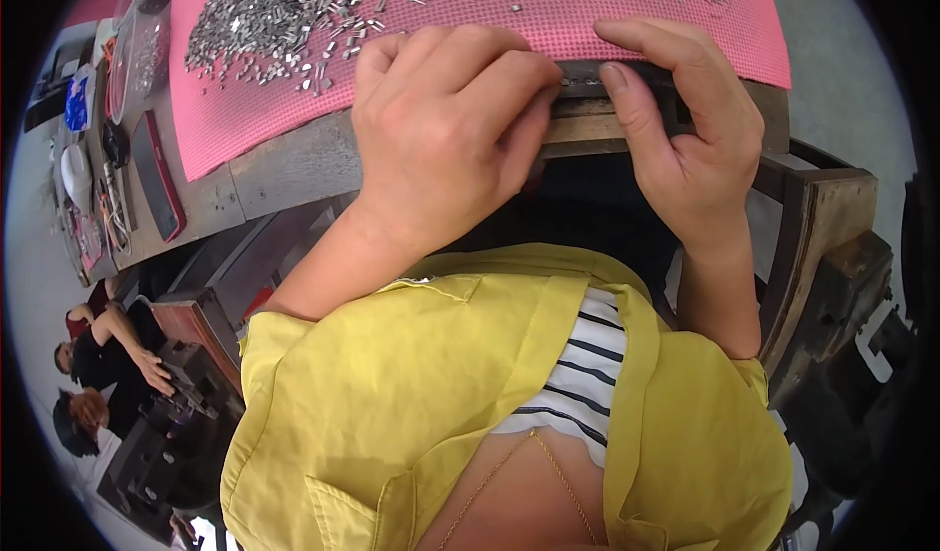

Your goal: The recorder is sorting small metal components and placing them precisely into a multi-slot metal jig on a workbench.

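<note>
My left hand (450,120) is curled at the table's front edge, thumb and fingertips brought together. Whatever it pinches is hidden behind the fingers. Right beside those fingertips lies a dark narrow bar (585,89) along the edge, with tiny shiny bits in a row on it. To the right, my right hand (700,125) has its thumb and index finger spread apart over the bar's other end, with nothing visible between them. Beyond both hands, many small silvery metal pieces (284,24) are heaped and scattered over a pink textured mat (558,32).
A dark red-edged phone (157,174) lies on the wooden table (284,174) at the left, near a white computer mouse (75,174), cables and a blue packet (78,101). Dark machinery (842,297) stands at my right. Other people (108,365) work at the far lower left.
</note>
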Motion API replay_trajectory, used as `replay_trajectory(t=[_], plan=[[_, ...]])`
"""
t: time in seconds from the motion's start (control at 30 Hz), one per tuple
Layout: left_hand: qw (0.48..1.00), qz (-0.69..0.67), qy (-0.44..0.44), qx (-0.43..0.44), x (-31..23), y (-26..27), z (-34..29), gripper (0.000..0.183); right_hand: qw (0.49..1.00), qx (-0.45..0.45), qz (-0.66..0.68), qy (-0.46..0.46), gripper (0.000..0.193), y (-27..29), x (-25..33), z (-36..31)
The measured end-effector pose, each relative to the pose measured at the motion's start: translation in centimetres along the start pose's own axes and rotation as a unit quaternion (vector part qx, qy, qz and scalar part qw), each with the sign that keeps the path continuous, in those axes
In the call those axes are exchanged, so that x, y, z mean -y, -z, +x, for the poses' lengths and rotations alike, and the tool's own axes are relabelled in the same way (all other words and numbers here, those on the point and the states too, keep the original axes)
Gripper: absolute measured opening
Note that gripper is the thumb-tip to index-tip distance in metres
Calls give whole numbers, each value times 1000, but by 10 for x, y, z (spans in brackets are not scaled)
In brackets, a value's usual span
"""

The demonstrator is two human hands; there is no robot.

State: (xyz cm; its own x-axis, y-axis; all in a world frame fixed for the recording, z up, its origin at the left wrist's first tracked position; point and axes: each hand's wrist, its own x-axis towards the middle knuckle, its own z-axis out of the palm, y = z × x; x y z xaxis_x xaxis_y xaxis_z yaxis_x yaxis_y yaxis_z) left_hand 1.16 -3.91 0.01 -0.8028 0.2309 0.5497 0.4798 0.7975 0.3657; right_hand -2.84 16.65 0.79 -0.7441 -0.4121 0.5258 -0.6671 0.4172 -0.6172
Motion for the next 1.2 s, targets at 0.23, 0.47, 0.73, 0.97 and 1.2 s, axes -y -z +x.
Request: replay_trajectory(t=[0.23,0.47,0.73,0.97,1.2], plan=[[992,-74,85,-54,26,9,-3,23,998,37,-36,33,23,-1,3,16],[977,177,103,-63,64,23,-14,10,977,90,-130,144,19,-36,7,57],[979,166,93,-68,62,21,-15,10,891,-150,-100,416,5,-105,-41,88],[987,141,51,-55,56,35,-15,14,956,15,-96,277,9,-69,-1,86],[994,84,62,-20,55,30,-17,16,959,242,-105,105,9,-54,8,95]])
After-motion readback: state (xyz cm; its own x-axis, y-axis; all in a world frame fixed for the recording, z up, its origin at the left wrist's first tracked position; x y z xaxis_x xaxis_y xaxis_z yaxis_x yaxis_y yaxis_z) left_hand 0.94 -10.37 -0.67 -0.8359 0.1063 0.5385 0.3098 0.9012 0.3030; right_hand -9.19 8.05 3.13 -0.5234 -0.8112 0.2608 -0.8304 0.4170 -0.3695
